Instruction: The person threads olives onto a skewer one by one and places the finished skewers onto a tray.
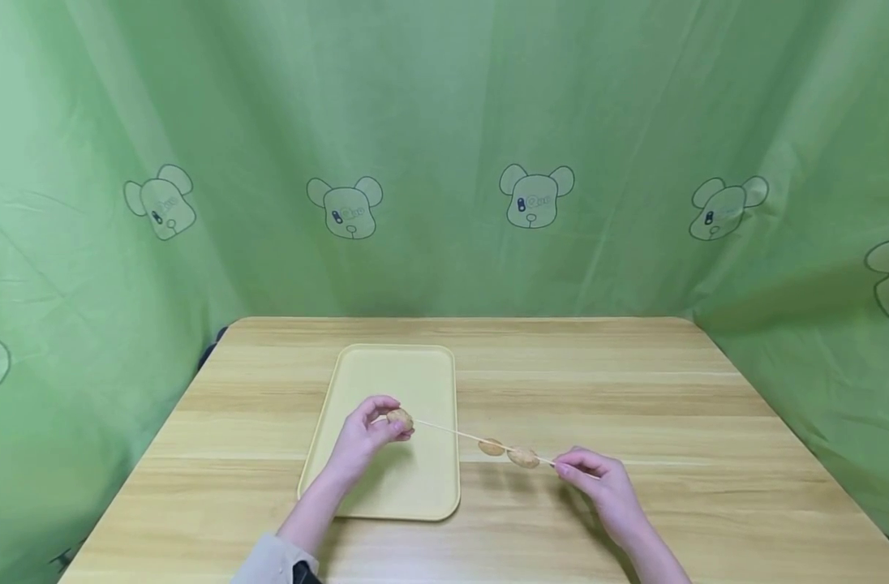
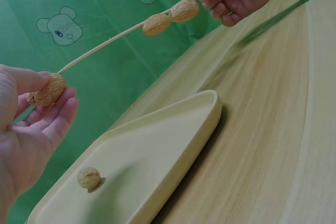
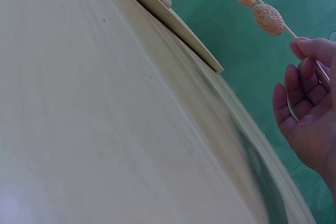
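Observation:
A thin pale wooden skewer (image 1: 455, 432) is held slanting between the two hands, above the table and the tray's right side. My left hand (image 1: 358, 442) pinches a wrinkled tan ball (image 2: 48, 91) between thumb and fingers, where the skewer's far end meets it. My right hand (image 1: 608, 491) grips the other end of the skewer between thumb and forefinger, its remaining fingers curled. Two more wrinkled balls, one rounder (image 2: 156, 24) and one longer (image 3: 268, 19), are threaded side by side on the skewer near the right hand.
A cream rectangular tray (image 1: 408, 504) lies on the wooden table (image 1: 634, 389), left of its middle. One loose wrinkled ball (image 2: 89, 178) sits on it, hidden in the head view. A green curtain (image 1: 444, 97) with printed bear heads surrounds the table's back and sides.

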`<state>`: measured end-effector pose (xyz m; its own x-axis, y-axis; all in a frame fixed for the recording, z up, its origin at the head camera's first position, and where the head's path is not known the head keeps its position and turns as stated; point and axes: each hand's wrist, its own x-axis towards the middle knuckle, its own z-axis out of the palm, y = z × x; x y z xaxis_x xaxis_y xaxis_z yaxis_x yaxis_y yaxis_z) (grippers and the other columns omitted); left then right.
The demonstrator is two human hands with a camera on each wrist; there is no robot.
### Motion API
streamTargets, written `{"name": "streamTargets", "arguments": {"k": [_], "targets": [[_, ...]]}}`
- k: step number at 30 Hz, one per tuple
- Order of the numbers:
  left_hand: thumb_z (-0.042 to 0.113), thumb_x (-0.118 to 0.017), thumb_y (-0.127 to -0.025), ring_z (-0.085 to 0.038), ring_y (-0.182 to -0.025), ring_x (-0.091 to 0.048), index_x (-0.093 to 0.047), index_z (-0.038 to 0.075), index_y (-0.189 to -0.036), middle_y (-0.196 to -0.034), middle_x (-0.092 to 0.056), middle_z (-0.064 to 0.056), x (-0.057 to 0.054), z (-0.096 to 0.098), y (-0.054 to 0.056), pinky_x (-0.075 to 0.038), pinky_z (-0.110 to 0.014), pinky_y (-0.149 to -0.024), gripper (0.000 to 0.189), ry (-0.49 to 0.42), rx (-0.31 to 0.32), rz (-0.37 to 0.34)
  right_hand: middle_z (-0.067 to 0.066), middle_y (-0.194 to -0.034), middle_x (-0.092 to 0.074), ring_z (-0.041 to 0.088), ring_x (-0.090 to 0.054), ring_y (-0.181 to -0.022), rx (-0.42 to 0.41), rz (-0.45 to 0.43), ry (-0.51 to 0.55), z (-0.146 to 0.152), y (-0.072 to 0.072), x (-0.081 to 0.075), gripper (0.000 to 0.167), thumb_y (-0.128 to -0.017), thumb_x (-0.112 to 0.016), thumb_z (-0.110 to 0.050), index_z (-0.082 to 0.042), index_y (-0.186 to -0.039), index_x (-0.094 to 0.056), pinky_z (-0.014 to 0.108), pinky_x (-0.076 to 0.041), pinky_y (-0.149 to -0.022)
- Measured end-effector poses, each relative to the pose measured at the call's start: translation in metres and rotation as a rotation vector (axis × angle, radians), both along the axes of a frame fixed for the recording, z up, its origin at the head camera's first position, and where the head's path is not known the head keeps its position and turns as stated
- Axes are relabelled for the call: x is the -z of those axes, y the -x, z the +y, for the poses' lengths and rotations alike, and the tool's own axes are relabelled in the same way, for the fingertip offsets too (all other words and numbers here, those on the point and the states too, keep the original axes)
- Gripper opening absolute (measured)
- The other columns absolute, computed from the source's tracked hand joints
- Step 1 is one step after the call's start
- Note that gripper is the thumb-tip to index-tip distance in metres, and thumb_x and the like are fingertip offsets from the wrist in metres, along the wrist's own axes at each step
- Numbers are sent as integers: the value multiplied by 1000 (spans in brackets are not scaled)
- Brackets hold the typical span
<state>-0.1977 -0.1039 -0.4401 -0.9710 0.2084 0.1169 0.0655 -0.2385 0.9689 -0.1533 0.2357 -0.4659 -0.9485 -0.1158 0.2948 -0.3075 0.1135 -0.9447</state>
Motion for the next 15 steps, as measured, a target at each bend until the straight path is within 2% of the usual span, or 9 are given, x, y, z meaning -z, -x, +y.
{"name": "streamTargets", "arguments": {"k": [5, 15], "targets": [[-10, -57, -83, -15, -81, -64, -42, -18, -111, -95, -59, -10, -1, 0, -1, -54, -31, -81, 33, 13, 5, -16, 6, -80, -64, 7, -56, -75, -15, 7, 4, 1, 0, 1, 8, -84, -59, 7, 8, -87, -65, 20, -47, -67], [-12, -56, -82, -14, -83, -64, -41, -18, -108, -98, -56, -11, -1, 1, -1, -53, -31, -82, 31, -18, 9, -8, 7, -79, -63, 7, -55, -74, -22, 14, 18, 2, 0, 3, 8, -83, -59, 8, 7, -88, -66, 20, -47, -66]]}}
